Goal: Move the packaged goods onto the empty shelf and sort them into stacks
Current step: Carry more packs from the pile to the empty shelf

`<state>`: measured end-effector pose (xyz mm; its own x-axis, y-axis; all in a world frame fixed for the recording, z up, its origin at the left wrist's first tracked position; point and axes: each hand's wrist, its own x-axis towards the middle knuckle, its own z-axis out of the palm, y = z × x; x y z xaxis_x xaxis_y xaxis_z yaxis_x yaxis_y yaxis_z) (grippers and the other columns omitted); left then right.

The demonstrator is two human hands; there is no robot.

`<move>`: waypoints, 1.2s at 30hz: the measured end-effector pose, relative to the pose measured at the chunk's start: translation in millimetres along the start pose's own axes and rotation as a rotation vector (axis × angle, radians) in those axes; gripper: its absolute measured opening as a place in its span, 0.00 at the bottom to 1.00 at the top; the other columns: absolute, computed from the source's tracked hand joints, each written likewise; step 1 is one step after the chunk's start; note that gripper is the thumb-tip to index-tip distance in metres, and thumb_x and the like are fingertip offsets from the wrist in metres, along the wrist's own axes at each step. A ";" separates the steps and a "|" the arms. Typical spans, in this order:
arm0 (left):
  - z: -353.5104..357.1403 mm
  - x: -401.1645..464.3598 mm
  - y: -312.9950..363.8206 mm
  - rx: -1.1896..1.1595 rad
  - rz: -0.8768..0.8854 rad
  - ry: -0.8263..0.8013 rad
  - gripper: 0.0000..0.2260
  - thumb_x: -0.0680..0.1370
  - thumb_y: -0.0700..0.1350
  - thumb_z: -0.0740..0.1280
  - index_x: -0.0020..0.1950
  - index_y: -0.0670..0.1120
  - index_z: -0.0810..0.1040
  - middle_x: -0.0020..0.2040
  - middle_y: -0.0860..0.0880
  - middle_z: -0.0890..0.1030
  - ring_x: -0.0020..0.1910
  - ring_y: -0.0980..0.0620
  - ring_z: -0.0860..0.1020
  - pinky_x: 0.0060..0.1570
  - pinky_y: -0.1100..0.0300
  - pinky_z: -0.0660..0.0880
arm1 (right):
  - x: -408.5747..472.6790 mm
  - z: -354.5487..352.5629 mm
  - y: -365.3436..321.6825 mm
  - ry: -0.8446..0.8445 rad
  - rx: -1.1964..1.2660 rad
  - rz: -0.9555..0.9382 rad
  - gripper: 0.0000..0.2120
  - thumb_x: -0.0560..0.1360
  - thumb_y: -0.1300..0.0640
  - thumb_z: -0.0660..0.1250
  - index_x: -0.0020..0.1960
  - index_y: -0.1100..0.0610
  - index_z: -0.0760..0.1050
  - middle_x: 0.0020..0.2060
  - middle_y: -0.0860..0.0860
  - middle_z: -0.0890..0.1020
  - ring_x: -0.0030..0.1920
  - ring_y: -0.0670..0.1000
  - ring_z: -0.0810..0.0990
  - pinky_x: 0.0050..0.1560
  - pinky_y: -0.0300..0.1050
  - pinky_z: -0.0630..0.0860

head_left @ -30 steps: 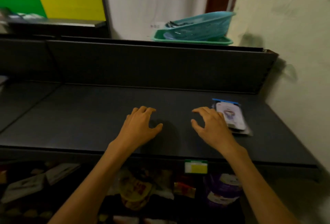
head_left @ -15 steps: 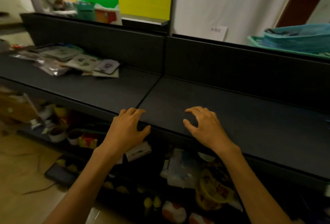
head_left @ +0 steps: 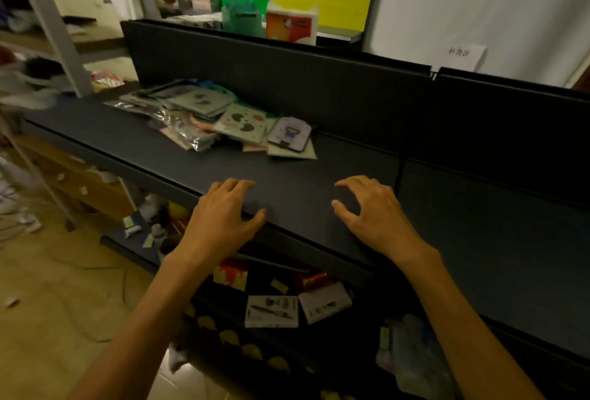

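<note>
A: Where are the packs [head_left: 223, 117]?

B: Up at eleven o'clock, a loose heap on the left shelf [head_left: 153, 147], pushed against the back panel [head_left: 287, 80]. Clear crinkly bags on the heap's nine o'clock side, flat carded packs in the middle, and a small dark-framed pack [head_left: 289, 133] at its three o'clock edge, lying on top of a pale card.

A: And the hands?

B: Both empty. The left hand [head_left: 223, 217] is at the shelf's front lip, around seven o'clock of the heap, fingers loosely curled and holding nothing. The right hand [head_left: 372, 211] is over the shelf at five o'clock of the heap, fingers and thumb bent in a claw, also grasping nothing (whether its tips touch the surface I cannot tell).

A: How will the packs handle?

B: Light, I'd judge. The cards look thin and fairly stiff, so they should slide and stack flat. The film bags look slippery and floppy; better to pinch those by an edge or scoop from under.

A: Where to start?

B: The dark-framed pack is nearest and on top. Take it by its long edges, then carry it to the bare shelf [head_left: 495, 240] at three o'clock.
</note>
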<state>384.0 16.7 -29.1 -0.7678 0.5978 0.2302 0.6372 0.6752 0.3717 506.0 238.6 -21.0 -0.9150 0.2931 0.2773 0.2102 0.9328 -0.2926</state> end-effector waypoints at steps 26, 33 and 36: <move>-24.8 243.9 -141.2 -0.008 0.149 -0.056 0.41 0.69 0.69 0.65 0.73 0.46 0.61 0.69 0.43 0.70 0.68 0.42 0.64 0.60 0.46 0.68 | 199.2 79.5 -77.4 0.119 0.040 0.670 0.36 0.74 0.37 0.63 0.75 0.52 0.57 0.72 0.52 0.66 0.70 0.55 0.64 0.68 0.51 0.62; -14.2 245.2 -146.9 0.013 0.196 -0.053 0.44 0.69 0.71 0.61 0.74 0.44 0.58 0.71 0.42 0.66 0.70 0.39 0.59 0.66 0.43 0.63 | 196.5 89.4 -74.1 0.058 0.063 0.845 0.42 0.70 0.31 0.62 0.74 0.55 0.60 0.71 0.55 0.65 0.70 0.57 0.63 0.67 0.53 0.64; -13.1 248.0 -147.6 -0.001 0.184 -0.086 0.43 0.69 0.70 0.62 0.75 0.45 0.58 0.72 0.43 0.64 0.71 0.39 0.57 0.66 0.41 0.60 | 193.4 90.3 -68.2 0.047 0.039 0.856 0.40 0.69 0.30 0.62 0.71 0.55 0.65 0.68 0.55 0.68 0.67 0.57 0.66 0.65 0.52 0.66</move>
<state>98.7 59.7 -15.2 -0.6295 0.7462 0.2165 0.7663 0.5503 0.3315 283.6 212.8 -30.0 -0.4317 0.9019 -0.0160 0.8087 0.3791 -0.4499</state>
